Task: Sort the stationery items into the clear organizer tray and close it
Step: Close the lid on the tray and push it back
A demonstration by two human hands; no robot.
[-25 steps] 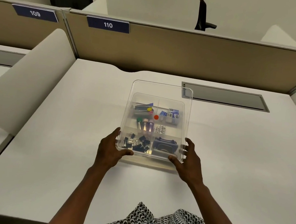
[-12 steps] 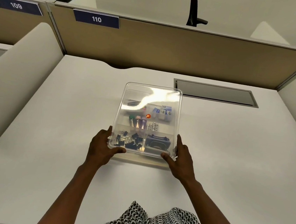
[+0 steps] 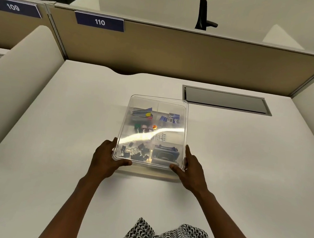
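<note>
Beige cubicle partitions carrying number plates 109 and 110 [image 3: 100, 22] backed a pale worktop [image 3: 52, 146], with a grey cable flap [image 3: 225, 100] set into it at the far right.

Head view, the only one: the clear organizer tray [image 3: 147, 173] sat near the middle of the worktop, its clear lid [image 3: 157, 107] lying over it with a streak of glare across the plastic. Through the lid showed black binder clips [image 3: 134, 152] in the near-left compartment, a dark stapler-like item [image 3: 165, 154] in the near-right one, and blue packets [image 3: 169, 118] at the far right; the rest was too blurred to name. The left hand [image 3: 105, 160] clamped the lid's near-left corner, thumb [image 3: 123, 162] curled along the front edge, fingers up the side. The right hand [image 3: 189, 170] mirrored it at the near-right corner, grip likewise closed on the lid. Both forearms reached forward, wrists low.

Judging by this, sorting looked done and seating the lid was the step in hand. Doing it well would mean squaring all four corners over the tray rim first, then pressing down evenly from the near edge outward. Whether the far edge was already seated could not be told.
</note>
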